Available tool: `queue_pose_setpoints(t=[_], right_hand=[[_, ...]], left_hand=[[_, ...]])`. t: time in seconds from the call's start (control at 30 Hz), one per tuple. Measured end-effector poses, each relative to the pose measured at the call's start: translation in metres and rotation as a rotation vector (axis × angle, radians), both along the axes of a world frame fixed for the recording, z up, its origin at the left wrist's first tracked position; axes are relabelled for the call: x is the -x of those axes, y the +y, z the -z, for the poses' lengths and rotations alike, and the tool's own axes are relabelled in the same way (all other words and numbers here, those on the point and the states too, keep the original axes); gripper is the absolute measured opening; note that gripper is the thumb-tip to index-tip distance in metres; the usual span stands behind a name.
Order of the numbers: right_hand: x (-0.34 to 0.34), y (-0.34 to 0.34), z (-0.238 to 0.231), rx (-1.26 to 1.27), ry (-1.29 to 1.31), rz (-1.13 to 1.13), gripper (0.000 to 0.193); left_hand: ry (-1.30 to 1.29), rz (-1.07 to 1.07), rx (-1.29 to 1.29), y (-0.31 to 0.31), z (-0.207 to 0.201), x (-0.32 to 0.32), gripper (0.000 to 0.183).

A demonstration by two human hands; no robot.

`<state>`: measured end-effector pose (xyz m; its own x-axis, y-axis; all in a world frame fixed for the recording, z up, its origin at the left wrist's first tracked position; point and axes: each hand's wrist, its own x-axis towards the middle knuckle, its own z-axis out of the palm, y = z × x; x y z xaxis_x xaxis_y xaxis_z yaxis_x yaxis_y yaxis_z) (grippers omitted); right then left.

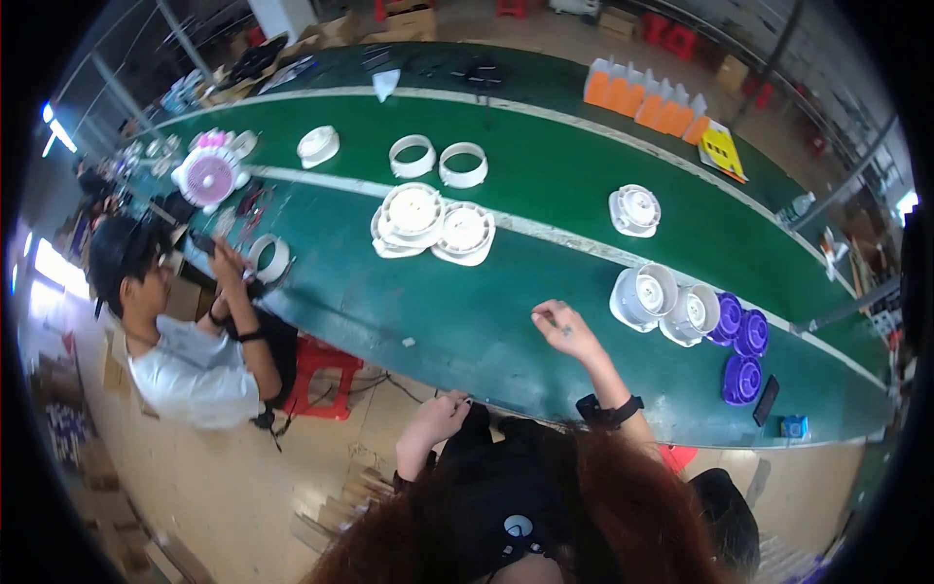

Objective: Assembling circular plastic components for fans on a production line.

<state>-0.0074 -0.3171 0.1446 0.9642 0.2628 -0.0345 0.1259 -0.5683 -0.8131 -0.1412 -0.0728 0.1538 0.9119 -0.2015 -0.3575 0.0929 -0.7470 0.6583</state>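
Note:
My left hand (436,420) is at the near edge of the green table (350,234), its fingers curled together. Whether anything is inside them I cannot make out. Over the bare tabletop, my right hand (566,331) has its fingers loosely bent and apart, holding nothing. To its right stand two white round housings with deep rims, the nearer one (689,313) beside several purple round parts (741,380). Farther off to the left, white round bases are grouped together, one (413,212) resting on top of the others.
At the left a seated co-worker (185,341) holds a dark object near a white-and-pink fan (209,178). White rings (412,156) and another white housing (637,209) lie on the green belt (555,165). A phone (767,400) and a blue box (794,426) sit at the right.

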Motion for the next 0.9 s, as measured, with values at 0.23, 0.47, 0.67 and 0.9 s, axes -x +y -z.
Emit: queue_pose_setpoints(t=[0.23,0.47,0.67,0.9], right_hand=[[-0.161,-0.157,0.075,0.302,0.092,0.513,0.052],[-0.243,-0.155,0.081,0.195,0.381,0.813,0.064],[-0.269,-0.183,0.128,0.030,0.391,1.011,0.034],[-0.241,-0.141,0.099,0.308,-0.208,0.880,0.019]], left_hand=[[0.157,0.212,-0.191,0.049,0.005,-0.088,0.032],[0.141,-0.276,-0.373,0.069,0.097,-0.118,0.072],[0.542,-0.692,-0.464,0.058,0.115,-0.181,0.136],[0.582,-0.714,-0.356,0.066,0.117,-0.194,0.138]])
